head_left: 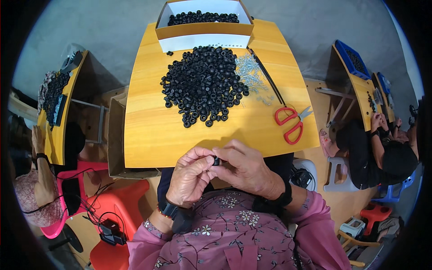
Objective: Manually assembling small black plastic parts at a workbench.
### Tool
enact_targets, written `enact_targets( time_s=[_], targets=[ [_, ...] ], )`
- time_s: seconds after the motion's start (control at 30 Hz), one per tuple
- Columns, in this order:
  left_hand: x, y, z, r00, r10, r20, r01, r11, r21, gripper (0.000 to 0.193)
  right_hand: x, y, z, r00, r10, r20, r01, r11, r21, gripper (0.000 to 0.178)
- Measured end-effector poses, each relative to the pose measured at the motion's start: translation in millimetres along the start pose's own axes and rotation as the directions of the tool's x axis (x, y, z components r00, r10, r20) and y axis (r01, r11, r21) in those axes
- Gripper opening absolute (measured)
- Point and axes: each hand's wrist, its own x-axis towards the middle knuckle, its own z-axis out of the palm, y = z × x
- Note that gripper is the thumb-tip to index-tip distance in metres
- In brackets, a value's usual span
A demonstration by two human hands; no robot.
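Observation:
Close to my body, just off the table's near edge, both hands meet around a small round black part (216, 160), perhaps rubber or plastic. My left hand (191, 173) pinches it from one side, and the fingers of my right hand (245, 166) close on it from the other. Fingertips cover much of the part, so I cannot see whether a second piece is with it. Beyond my hands a large heap of similar black parts (200, 85) lies on the yellow wooden table (148, 135). Small silvery metal pieces (250, 72) are spread along the heap's right side.
Red-handled scissors (292, 125) lie at the table's right, below thin black rods (267, 76). A white and brown box (204, 42) of black parts stands at the far edge. An orange chair (119, 209) is at my left. People work at tables on both sides.

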Motion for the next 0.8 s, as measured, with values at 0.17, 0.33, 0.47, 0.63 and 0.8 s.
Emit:
enact_targets(
  time_s=[0.17, 0.33, 0.47, 0.63, 0.8],
  targets=[
    [7.5, 1.3, -3.0, 0.999, -0.041, 0.017, 0.041, 0.999, -0.013, 0.007, 3.2, 4.5, -10.0, 1.000, -0.001, 0.030, 0.002, 1.000, -0.006, 0.035],
    [17.8, 1.2, -2.0, 0.996, -0.045, 0.082, 0.046, 0.999, -0.008, 0.008, 4.0, 7.9, -12.4, 0.998, 0.061, 0.017, -0.062, 0.997, 0.050, 0.034],
    [22.3, 6.2, 5.2, 0.992, -0.055, 0.111, 0.061, 0.997, -0.047, 0.009, 12.4, 9.6, -20.1, 0.998, 0.060, 0.023, -0.062, 0.990, 0.129, 0.035],
    [24.9, 4.5, -2.2, 0.992, -0.108, 0.068, 0.112, 0.992, -0.054, 0.011, 13.8, 17.3, -21.9, 0.999, -0.006, 0.041, 0.004, 0.998, 0.060, 0.037],
    [27.8, 2.2, -3.3, 0.990, -0.127, 0.055, 0.131, 0.988, -0.085, 0.013, 10.9, 20.8, -19.5, 0.996, 0.041, 0.078, -0.050, 0.991, 0.121, 0.044]
  ],
)
